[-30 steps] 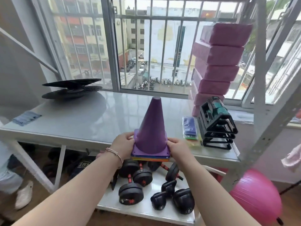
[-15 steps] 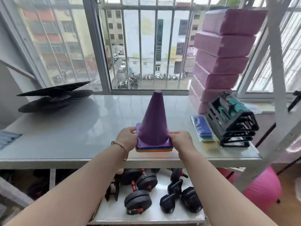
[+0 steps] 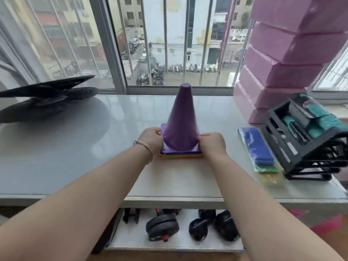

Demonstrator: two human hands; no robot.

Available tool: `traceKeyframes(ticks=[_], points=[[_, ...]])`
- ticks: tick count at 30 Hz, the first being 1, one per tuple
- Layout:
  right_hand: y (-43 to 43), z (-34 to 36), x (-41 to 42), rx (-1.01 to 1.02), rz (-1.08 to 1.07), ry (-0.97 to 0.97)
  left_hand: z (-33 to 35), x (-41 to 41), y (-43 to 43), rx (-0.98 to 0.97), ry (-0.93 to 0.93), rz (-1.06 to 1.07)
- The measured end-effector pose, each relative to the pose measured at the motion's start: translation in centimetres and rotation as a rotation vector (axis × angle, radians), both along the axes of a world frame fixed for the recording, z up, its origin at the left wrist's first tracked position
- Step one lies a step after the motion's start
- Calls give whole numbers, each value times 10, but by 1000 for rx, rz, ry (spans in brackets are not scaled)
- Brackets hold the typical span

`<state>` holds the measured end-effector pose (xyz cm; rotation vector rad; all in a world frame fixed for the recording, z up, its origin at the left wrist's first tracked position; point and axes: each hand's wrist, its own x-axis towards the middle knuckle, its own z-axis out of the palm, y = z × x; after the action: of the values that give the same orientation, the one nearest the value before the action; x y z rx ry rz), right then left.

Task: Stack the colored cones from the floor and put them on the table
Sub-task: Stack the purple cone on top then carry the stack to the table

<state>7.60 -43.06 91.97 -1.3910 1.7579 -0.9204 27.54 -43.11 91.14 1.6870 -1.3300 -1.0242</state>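
A stack of cones stands upright on the grey table, near its middle. The top cone is purple; blue, yellow and orange base edges show beneath it. My left hand grips the left side of the stacked bases. My right hand grips the right side. The stack's base rests flat on the tabletop, well in from the front edge.
Black discs lie at the table's back left. Pink foam blocks are piled at the back right, with a black rack of green-handled items and a blue band packet beside them. Dumbbells sit on the shelf below.
Both hands carried the cone stack from over the table's front edge farther onto the tabletop, and it now sits on the surface. The camera moved closer to the table.
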Motion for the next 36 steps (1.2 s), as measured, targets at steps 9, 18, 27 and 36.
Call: traceKeyframes(ticks=[9, 18, 27, 36], points=[[-64, -9, 2, 21, 6, 45, -20, 7, -64, -23, -61, 58], [-123, -4, 7, -17, 17, 52, -20, 14, -126, -26, -21, 88], [-169, -9, 8, -14, 3, 49, -27, 17, -175, -34, -94, 100], [-209, -6, 6, 9, 6, 22, -22, 18, -217, -45, -211, 105]])
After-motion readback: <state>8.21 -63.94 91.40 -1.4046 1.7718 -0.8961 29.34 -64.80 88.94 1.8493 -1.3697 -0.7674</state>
